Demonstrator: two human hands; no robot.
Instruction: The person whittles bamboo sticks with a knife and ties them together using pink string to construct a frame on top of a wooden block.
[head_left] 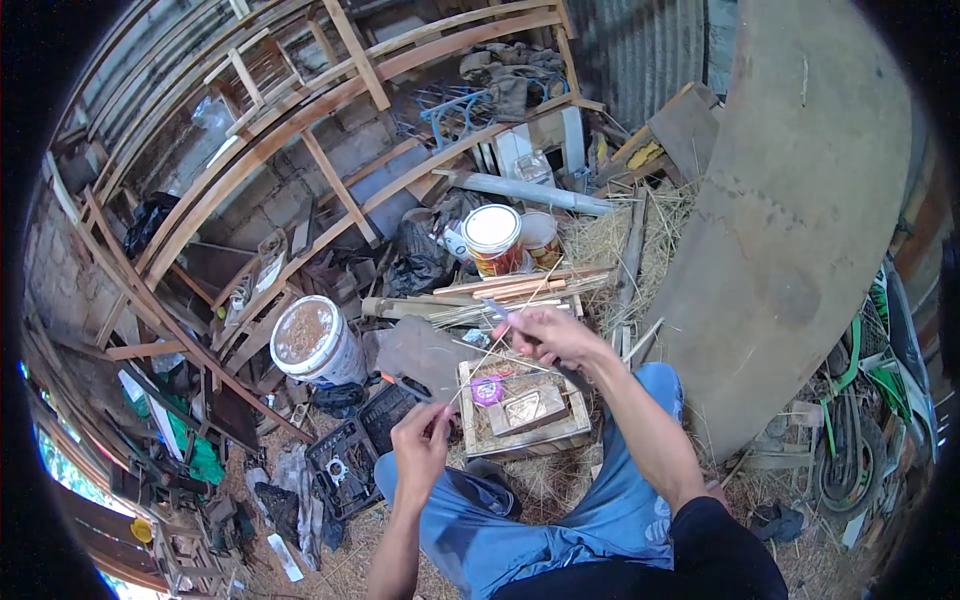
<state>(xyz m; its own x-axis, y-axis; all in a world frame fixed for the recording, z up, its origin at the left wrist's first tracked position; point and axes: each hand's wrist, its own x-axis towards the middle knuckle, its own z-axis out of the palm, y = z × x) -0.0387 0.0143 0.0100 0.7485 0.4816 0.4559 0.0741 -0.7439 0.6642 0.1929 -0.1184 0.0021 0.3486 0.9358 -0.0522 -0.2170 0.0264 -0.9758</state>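
Observation:
A thin pale strip of wood or bamboo (474,374) slants up and to the right, its lower end pinched between the fingertips of my left hand (420,440). My right hand (555,336) is closed round a knife (496,308), whose short grey blade points left beside the strip. Its grip is mostly hidden by my fingers. Below both hands, between my knees, stands a low wooden box (530,442). On top of it lie a wooden block (528,409) and a round purple object (487,390).
Beyond the box lies a bundle of wood strips (500,300), with paint buckets (492,240) behind. A white bucket (318,345) and an open black tool case (345,465) stand left. A large brown sheet (780,220) leans right. Wooden framing (340,180) spans the back left.

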